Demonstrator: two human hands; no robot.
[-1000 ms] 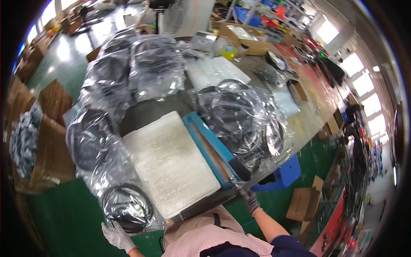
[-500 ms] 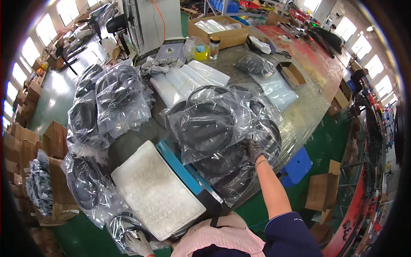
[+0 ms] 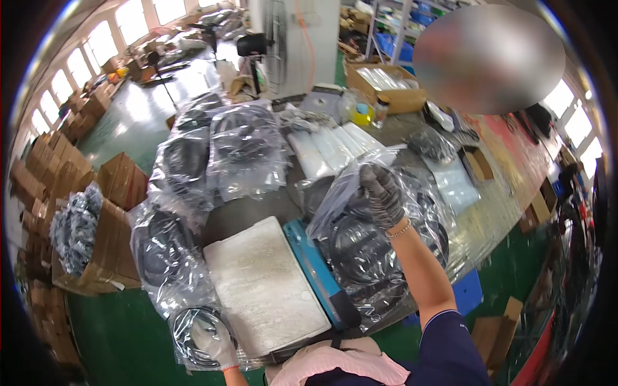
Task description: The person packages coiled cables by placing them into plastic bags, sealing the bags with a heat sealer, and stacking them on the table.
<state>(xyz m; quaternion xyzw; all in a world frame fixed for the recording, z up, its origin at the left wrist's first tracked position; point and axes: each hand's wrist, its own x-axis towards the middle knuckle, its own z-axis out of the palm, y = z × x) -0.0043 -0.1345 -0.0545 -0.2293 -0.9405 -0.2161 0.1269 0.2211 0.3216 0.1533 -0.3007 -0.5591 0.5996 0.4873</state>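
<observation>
My right hand (image 3: 382,196), in a dark grey glove, is closed on the upper part of a clear plastic bag (image 3: 336,193) with a black part inside, holding it tilted above the pile. Beneath it lie more bagged black coils (image 3: 367,248), partly hidden by the raised bag and my forearm. My left hand (image 3: 214,341), in a pale glove, rests with fingers stretched over a bagged black coil (image 3: 187,331) at the table's near left corner. Between the hands are a white, stained flat slab (image 3: 267,286) and a teal-and-black device (image 3: 315,273) beside it.
Bagged black coils (image 3: 248,145) line the table's left side. Behind the pile lie flat clear bags (image 3: 335,148), a yellow tape roll (image 3: 362,114), a jar (image 3: 380,109) and an open carton (image 3: 405,100). A blue stool (image 3: 468,293) stands right; cardboard boxes (image 3: 106,248) stand left.
My right hand has lifted a bag from the pile and moved up and away from me. My left hand remains at the near left coil. The camera view has shifted.
</observation>
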